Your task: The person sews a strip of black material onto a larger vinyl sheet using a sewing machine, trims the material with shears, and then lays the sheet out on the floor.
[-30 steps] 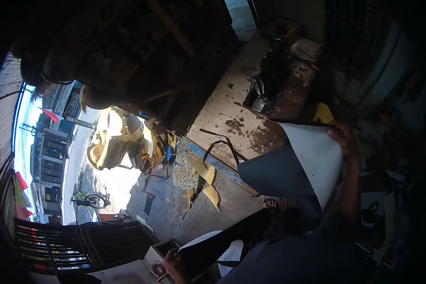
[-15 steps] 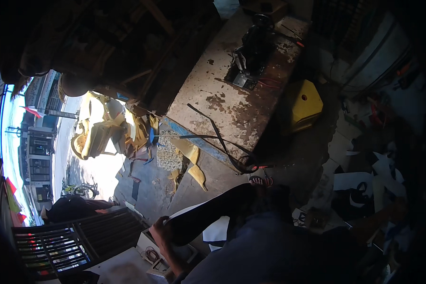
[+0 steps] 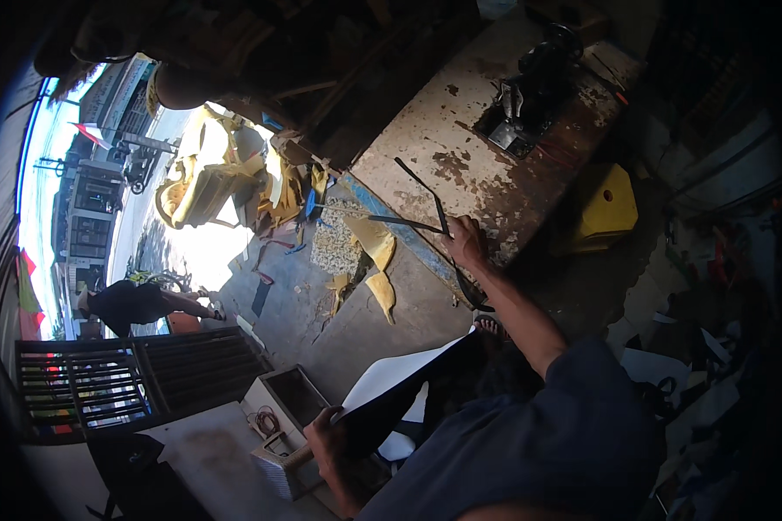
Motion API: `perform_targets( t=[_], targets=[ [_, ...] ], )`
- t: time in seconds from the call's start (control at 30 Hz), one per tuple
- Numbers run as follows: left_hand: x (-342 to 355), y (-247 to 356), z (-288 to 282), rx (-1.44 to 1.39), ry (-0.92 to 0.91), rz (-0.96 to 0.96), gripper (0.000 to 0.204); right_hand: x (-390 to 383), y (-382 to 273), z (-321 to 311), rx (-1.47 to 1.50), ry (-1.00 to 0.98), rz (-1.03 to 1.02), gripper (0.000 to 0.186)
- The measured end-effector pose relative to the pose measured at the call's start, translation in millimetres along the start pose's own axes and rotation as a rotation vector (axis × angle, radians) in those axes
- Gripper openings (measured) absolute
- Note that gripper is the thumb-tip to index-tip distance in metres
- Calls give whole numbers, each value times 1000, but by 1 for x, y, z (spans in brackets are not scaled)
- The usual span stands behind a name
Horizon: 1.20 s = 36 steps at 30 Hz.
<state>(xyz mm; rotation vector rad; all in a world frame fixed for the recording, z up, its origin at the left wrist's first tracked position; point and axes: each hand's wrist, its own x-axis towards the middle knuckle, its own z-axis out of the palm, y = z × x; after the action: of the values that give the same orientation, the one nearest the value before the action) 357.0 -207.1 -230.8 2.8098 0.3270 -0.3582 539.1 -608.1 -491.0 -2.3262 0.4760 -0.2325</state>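
My left hand (image 3: 325, 431) is closed on the edge of a long sheet (image 3: 375, 380), white on one side and black on the other, low in the middle of the picture. My right hand (image 3: 464, 240) reaches over the near end of a worn, paint-flaked table (image 3: 427, 141), its fingers closed on a long black strap (image 3: 417, 177) that lies in loops there. Farther back on that table stands a dark sewing machine (image 3: 534, 87). My sandalled foot (image 3: 487, 325) shows below the table's corner.
Yellow foam pieces (image 3: 204, 187) heap by the bright street. Another person (image 3: 130, 304) is bent near a slatted panel (image 3: 187, 378). A yellow plastic stool (image 3: 601, 213) stands beside the table. Scraps (image 3: 669, 365) litter the right floor. A box (image 3: 278, 398) holding wire sits near my left hand.
My right hand has left the grey-and-white sheet it held, swung out to the right, and come across onto the black strap. My left hand keeps its sheet. The other person has moved upward in the picture.
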Motion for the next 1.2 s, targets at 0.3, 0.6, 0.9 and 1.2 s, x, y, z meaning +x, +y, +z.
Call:
perform_targets(
  t=[0.3,0.6,0.9,1.2],
  targets=[
    [-62,-30,35,-81,34,-60,30,-23,-33,52,298,-152,-87,24],
    [-74,26,22,11,41,232,20,-249,-132,-13,394,-1108,-791,52],
    [-236,-73,26,-204,532,-8,34,-333,-172,-92,506,-992,-1150,13],
    [-349,-122,118,-1574,729,198,18,-396,-181,-184,484,-1018,-1237,13]
  ],
)
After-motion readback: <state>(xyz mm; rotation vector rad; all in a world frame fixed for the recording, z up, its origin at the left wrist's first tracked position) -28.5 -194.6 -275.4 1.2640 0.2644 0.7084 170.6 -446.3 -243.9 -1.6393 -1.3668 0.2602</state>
